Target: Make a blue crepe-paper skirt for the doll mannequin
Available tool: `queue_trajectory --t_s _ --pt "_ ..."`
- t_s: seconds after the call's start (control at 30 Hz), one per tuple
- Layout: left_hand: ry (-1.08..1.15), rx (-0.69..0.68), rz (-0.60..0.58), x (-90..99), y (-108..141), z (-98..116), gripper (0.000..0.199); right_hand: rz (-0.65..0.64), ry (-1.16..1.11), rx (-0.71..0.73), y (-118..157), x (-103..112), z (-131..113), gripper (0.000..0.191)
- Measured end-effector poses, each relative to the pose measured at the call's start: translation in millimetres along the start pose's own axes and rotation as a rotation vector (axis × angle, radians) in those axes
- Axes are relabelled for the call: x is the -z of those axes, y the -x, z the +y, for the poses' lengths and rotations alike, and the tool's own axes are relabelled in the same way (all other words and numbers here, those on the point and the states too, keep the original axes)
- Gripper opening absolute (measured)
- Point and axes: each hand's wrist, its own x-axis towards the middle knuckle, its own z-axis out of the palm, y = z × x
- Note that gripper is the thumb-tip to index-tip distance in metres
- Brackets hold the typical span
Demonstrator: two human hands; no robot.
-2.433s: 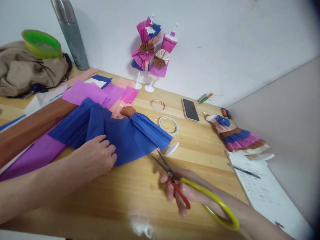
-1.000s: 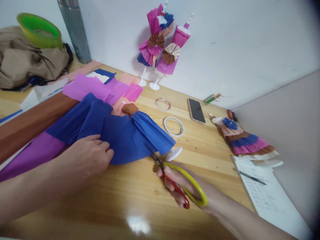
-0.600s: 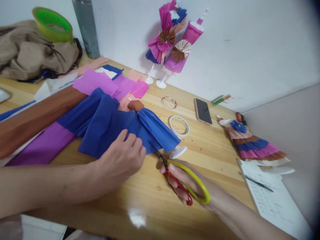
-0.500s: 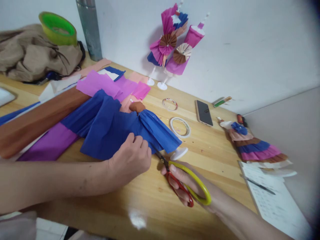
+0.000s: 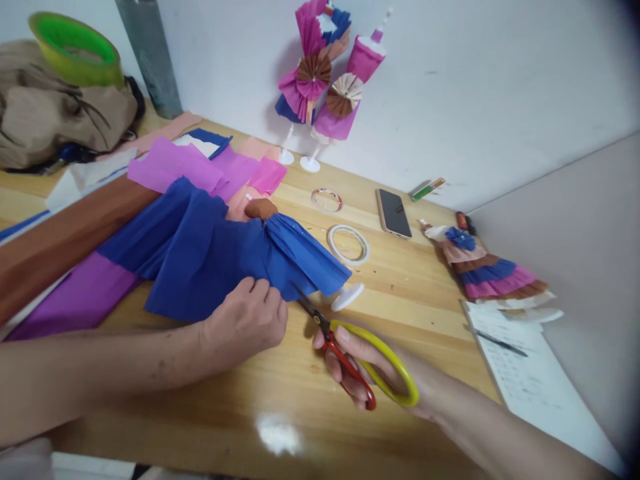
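We've got the blue crepe paper [image 5: 210, 257] spread flat on the wooden table [image 5: 300, 400], its right part pleated into a skirt that fans out below a small brown bodice [image 5: 260, 209]. A white round stand base [image 5: 347, 295] pokes out at the hem, so this looks like a little dress form lying on its side. Our left hand [image 5: 245, 323] is curled at the paper's near edge, fingertips pinching the blue sheet and pressing it to the wood, likely to keep the edge taut and steady for the blades. Our right hand [image 5: 365, 367] is closed through the handles of the scissors [image 5: 350, 353], 1 loop yellow and 1 red, with the dark blades only slightly parted and their tips touching the blue hem just beside the left fingers.

Further out, brown paper [image 5: 65, 240] and purple paper [image 5: 75, 300] lie under and beside the blue sheet, and pink sheets [image 5: 175, 170] sit behind it. 2 tape rolls [image 5: 349, 244] rest past the skirt, handy for sticking, with a phone [image 5: 393, 213] near them. 2 finished paper dresses [image 5: 320, 80] stand on stands against the wall, and 1 layered dress [image 5: 485, 273] lies at the right, touching a printed sheet [image 5: 530, 393] with a pen [image 5: 495, 341] on it.
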Motion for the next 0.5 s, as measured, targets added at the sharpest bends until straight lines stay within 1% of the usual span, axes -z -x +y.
queue_trajectory --t_s 0.2,0.37,0.5 --pt "0.024 -0.004 0.002 1.1 -0.6 -2.9 0.019 -0.027 -0.025 0.015 -5.3 -2.4 -2.8 0.07" --pt "0.05 -0.001 -0.004 1.9 -1.0 -2.9 0.02 -0.012 -0.031 0.073 -8.0 -9.0 -5.7 0.065" --pt "0.055 0.002 -0.001 1.7 -0.6 -2.8 0.021 0.02 0.023 0.114 -8.9 -13.8 -6.5 0.062"
